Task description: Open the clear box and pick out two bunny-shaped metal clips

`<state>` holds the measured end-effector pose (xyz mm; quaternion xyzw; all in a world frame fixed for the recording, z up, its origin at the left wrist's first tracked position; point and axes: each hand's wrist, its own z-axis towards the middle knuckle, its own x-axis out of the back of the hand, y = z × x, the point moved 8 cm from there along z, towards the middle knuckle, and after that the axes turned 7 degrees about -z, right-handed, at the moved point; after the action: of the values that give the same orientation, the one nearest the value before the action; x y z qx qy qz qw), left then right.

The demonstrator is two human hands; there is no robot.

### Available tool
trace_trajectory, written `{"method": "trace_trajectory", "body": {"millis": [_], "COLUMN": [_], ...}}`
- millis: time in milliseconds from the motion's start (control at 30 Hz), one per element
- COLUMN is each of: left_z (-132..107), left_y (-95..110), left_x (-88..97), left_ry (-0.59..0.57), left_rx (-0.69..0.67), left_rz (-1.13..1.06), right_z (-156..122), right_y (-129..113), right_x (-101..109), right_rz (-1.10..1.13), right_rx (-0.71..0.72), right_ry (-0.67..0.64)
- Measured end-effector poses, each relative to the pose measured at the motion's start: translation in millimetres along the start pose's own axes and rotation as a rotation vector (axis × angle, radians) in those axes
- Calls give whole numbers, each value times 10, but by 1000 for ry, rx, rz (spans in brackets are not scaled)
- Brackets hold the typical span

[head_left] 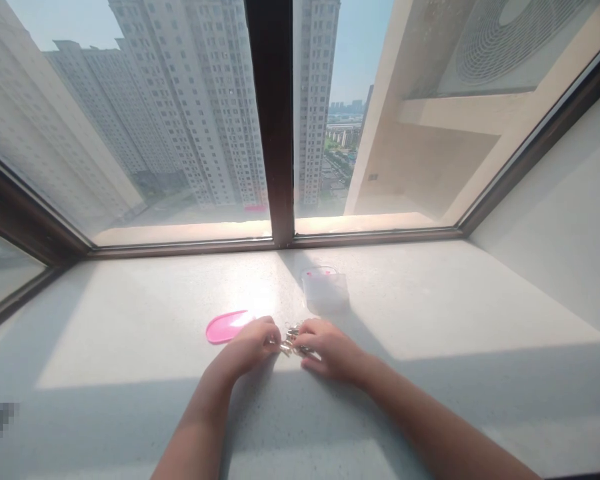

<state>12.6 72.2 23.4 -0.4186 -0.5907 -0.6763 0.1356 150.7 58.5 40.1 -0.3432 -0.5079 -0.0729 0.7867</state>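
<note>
Both my hands rest on a pale windowsill (430, 313), close together. My left hand (250, 347) and my right hand (330, 347) pinch a small cluster of shiny metal clips (290, 341) between their fingertips. A pink oval lid (224, 328) lies flat just left of my left hand. A small clear plastic container (325, 290) stands just beyond my right hand, its top open. The exact shape of the metal pieces is too small to make out.
A dark window frame (275, 133) runs along the sill's far edge, with tall buildings outside. A white wall (565, 220) closes the sill on the right. A bright sunlit patch covers the sill's middle.
</note>
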Motion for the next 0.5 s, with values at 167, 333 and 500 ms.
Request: {"method": "trace_trajectory", "body": {"millis": [167,333,500], "left_z": [-29,-57,-48], "left_y": [108,113,129], "left_x": [35,55,87], "left_ry": [-20,-41,-3], "left_rx": [-16,53,58], "left_rz": [-31,-76,-128], "right_z": [-31,-4,0], "right_y": [190,274,308], "right_x": [-24,-43,-28], "right_rz": [163,171,179], "right_rx": [-61,-67,-90], "right_ry": [114,178,214]}}
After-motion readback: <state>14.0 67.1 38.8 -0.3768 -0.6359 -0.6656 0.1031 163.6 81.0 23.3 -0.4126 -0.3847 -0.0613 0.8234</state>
